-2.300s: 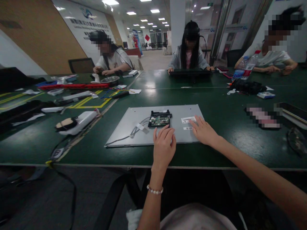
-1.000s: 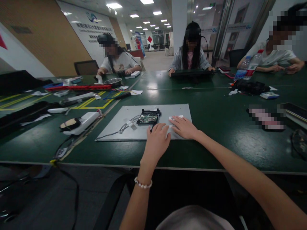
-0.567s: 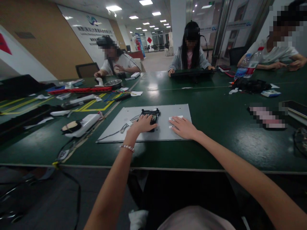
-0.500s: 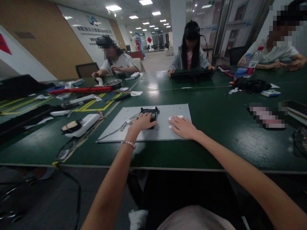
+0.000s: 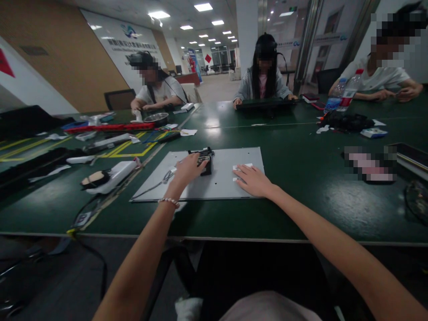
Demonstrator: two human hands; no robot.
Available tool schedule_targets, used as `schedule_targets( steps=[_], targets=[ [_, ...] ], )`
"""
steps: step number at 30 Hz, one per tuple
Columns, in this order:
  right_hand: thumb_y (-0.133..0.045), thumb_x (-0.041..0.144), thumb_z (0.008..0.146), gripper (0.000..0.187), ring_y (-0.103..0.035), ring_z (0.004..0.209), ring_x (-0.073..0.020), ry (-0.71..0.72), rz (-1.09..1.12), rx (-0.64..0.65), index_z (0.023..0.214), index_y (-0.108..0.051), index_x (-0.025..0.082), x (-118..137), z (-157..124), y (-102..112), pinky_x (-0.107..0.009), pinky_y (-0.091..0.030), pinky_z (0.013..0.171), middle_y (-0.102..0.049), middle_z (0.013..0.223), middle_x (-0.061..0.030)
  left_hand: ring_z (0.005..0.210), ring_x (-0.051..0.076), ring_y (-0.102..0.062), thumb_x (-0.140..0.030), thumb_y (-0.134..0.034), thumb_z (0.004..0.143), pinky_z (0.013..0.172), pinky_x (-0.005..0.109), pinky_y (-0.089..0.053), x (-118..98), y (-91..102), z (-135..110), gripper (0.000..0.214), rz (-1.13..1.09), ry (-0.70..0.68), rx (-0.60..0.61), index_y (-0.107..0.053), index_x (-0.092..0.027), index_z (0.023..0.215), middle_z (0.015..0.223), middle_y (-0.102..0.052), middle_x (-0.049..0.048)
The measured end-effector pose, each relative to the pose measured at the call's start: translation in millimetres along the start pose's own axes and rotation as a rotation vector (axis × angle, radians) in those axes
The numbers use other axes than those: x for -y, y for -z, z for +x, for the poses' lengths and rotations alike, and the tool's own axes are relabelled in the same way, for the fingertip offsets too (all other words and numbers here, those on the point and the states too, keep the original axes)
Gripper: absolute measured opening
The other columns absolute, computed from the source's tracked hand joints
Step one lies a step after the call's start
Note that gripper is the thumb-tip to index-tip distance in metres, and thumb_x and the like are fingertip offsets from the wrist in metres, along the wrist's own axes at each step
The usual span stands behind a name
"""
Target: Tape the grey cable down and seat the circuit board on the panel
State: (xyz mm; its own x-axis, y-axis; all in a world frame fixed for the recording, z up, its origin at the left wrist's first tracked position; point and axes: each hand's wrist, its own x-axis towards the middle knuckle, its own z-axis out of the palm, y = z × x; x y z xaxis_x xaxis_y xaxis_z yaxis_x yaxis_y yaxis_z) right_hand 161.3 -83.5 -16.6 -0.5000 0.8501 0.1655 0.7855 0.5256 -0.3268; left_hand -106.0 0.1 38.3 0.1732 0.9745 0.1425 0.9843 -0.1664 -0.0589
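Left hand (image 5: 189,170) curls around circuit board (image 5: 207,164), over gray panel (image 5: 222,178), far half; can't tell if lifted. Right hand (image 5: 252,180) spreads flat on panel's right side. Green tabletop (image 5: 301,165) beneath; 3 people (image 5: 262,87) sit around.

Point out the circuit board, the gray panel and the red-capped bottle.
Circuit board (image 5: 207,157): head view, on its exposed part.
Gray panel (image 5: 223,171): head view, on its bare surface right of the circuit board.
Red-capped bottle (image 5: 349,91): head view, on its middle.
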Motion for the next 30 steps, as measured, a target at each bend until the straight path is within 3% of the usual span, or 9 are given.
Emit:
schedule_targets(
  steps=[3,8,13,17,21,23,26,30],
  targets=[
    [-0.025,0.047,0.102,0.059,-0.023,0.149,-0.0263,-0.002,0.004,0.006,0.151,-0.037,0.016,-0.5,-0.7,0.2,-0.049,-0.018,0.119,-0.028,0.161,-0.0111,0.127,0.032,-0.049,-0.039,-0.038,0.092,0.104,0.049,-0.035,24.4,9.4,-7.1,0.046,0.115,0.040,-0.066,-0.052,-0.016,0.131,0.137,-0.055,0.0175],
    [-0.024,0.046,0.102,0.059,-0.024,0.148,-0.0267,-0.001,0.005,0.004,0.151,-0.037,0.015,-0.8,-1.6,1.6,-0.049,-0.019,0.119,-0.029,0.161,-0.0118,0.107,0.034,-0.061,-0.043,-0.044,0.088,0.086,0.041,-0.048,67.7,6.9,-8.8,0.042,0.182,0.121,0.133,-0.066,-0.016,0.111,0.115,-0.067,0.0180],
    [-0.025,0.046,0.102,0.060,-0.023,0.148,-0.0271,-0.002,-0.002,0.007,0.151,-0.037,0.014,0.3,-1.7,2.6,-0.050,-0.018,0.119,-0.029,0.161,-0.0123,0.100,0.032,-0.063,-0.030,-0.042,0.089,0.088,0.043,-0.048,86.8,6.4,-1.6,0.036,0.226,0.166,0.118,-0.072,-0.013,0.100,0.111,-0.069,0.0176],
    [-0.024,0.047,0.102,0.060,-0.023,0.148,-0.0266,-0.001,-0.002,0.002,0.151,-0.037,0.015,-0.1,-1.4,0.6,-0.050,-0.019,0.119,-0.029,0.161,-0.0115,0.101,0.030,-0.062,-0.024,-0.034,0.094,0.088,0.043,-0.048,77.1,22.1,14.2,0.044,0.170,0.187,-0.119,-0.070,-0.012,0.115,0.113,-0.069,0.0157],
    [-0.026,0.045,0.102,0.059,-0.024,0.148,-0.0269,0.002,-0.018,-0.007,0.151,-0.038,0.015,-1.1,-0.4,-1.8,-0.050,-0.019,0.119,-0.030,0.160,-0.0115,0.105,0.030,-0.063,-0.023,-0.031,0.096,0.088,0.041,-0.048,43.6,25.3,50.4,0.046,0.070,0.153,-0.279,-0.066,-0.016,0.125,0.118,-0.068,0.0157],
    [-0.027,0.045,0.102,0.058,-0.025,0.148,-0.0272,-0.001,-0.024,-0.008,0.150,-0.039,0.015,-0.9,0.1,-2.0,-0.049,-0.019,0.119,-0.030,0.160,-0.0118,0.107,0.031,-0.063,-0.019,-0.031,0.095,0.089,0.040,-0.047,25.0,16.8,70.9,0.046,0.049,0.122,-0.269,-0.066,-0.015,0.125,0.120,-0.068,0.0165],
    [-0.026,0.046,0.102,0.059,-0.025,0.148,-0.0270,-0.005,-0.017,-0.011,0.150,-0.039,0.016,-0.1,0.8,-1.6,-0.050,-0.019,0.119,-0.030,0.160,-0.0115,0.112,0.032,-0.061,-0.010,-0.035,0.090,0.094,0.044,-0.045,6.4,-2.6,92.5,0.045,0.052,0.108,-0.136,-0.067,-0.012,0.120,0.120,-0.067,0.0188],
    [-0.025,0.047,0.102,0.060,-0.024,0.148,-0.0261,-0.007,0.003,-0.008,0.151,-0.037,0.016,0.2,2.1,-2.1,-0.050,-0.019,0.120,-0.030,0.160,-0.0104,0.127,0.031,-0.050,-0.008,-0.037,0.086,0.104,0.053,-0.037,5.9,-26.1,97.3,0.044,0.011,0.098,-0.107,-0.066,-0.014,0.119,0.128,-0.063,0.0180]
  ],
)
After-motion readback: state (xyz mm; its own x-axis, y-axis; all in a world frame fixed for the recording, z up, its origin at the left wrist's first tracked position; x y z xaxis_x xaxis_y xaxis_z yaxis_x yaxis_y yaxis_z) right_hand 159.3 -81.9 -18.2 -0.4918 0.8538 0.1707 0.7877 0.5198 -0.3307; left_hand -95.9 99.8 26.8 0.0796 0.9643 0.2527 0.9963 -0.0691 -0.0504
